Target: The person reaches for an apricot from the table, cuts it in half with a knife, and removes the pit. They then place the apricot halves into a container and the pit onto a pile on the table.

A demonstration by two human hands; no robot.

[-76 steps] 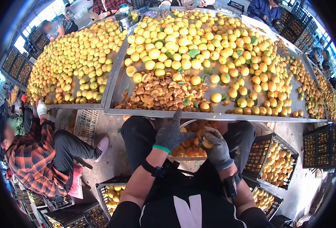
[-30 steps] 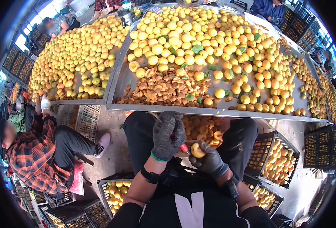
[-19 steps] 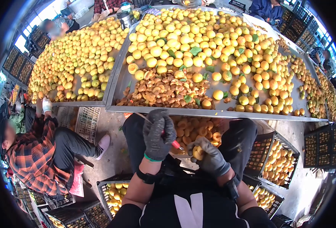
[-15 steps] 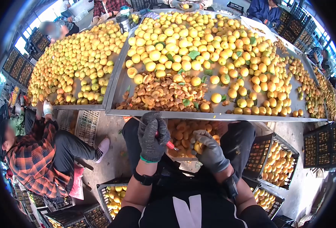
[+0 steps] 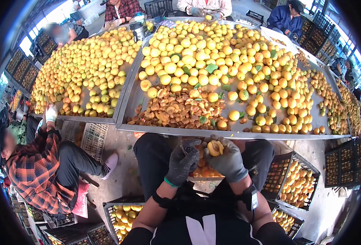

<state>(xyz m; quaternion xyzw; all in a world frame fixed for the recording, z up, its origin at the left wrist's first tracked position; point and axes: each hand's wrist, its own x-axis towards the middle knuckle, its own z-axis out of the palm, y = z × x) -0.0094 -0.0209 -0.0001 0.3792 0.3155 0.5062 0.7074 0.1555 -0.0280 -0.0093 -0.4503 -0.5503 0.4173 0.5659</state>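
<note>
Apricot (image 5: pixel 215 148), cut open with its flesh showing, is pinched in the gloved right hand (image 5: pixel 228 162), just off the near edge of the metal table (image 5: pixel 229 134). Close beside it, the gloved left hand (image 5: pixel 182 162) is curled inward; whether it grips anything, I can't tell from here. Up on the table, a heap of split pieces (image 5: pixel 176 108) lies near that edge, with whole yellow fruit (image 5: pixel 197 47) and green leaves (image 5: pixel 211 68) spread behind. A black crate (image 5: pixel 276 176) of fruit stands by the right knee.

Grey gloves, black wristbands, black top with white stripes.
</note>
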